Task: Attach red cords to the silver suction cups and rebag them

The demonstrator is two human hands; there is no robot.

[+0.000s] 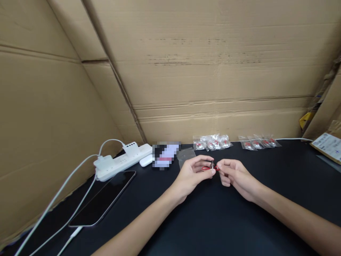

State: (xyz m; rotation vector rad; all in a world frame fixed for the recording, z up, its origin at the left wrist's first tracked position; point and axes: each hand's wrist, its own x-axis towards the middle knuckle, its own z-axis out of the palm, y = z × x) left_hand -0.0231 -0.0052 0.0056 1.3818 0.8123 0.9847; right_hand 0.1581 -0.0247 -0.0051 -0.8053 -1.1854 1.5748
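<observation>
My left hand pinches a small, thin metal disc by its edges, between thumb and fingers. A red cord runs by the disc and forms a loop on its left side. On the right, my right hand has thumb and forefinger closed on the other end of the red cord. Both hands are held close together just above the black table. Just behind my left hand lies a clear plastic bag.
Bagged silver discs with red cords lie in two groups, one behind my hands and one farther right. Left are a white power strip, a tablet and white cables. Cardboard walls surround the table; a labelled package lies right.
</observation>
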